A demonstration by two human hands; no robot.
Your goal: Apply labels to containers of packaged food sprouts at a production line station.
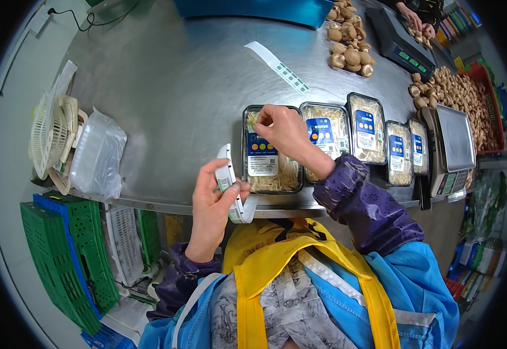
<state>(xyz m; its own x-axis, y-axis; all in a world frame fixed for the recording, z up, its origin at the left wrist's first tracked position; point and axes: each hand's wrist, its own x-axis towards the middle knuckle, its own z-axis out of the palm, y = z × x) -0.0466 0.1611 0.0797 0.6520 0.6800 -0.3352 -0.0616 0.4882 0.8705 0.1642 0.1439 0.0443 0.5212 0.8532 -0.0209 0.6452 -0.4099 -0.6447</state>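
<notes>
My left hand (208, 203) grips a folded strip of stickers (223, 156), white backing with small green-marked labels, just off the table's front edge. Its thumb presses on the strip. Over the leftmost black tray (287, 177) my right hand (287, 132) is closed in a pinch near the upper left of its blue-and-white label (262, 152). Whatever those fingertips hold, if anything, is hidden. Pale, thin strands, like sprouts or fine mushrooms, fill that film-covered tray. Several similar labelled trays (367, 129) stand in a row to the right.
A loose sticker strip (278, 67) lies behind the trays. Brown mushrooms (352, 55), a scale (456, 138) and a mushroom heap (452, 99) occupy the right. Another person's hands (417, 22) handle mushrooms beyond. Bagged plastic trays (97, 156) sit left, above green crates (48, 247).
</notes>
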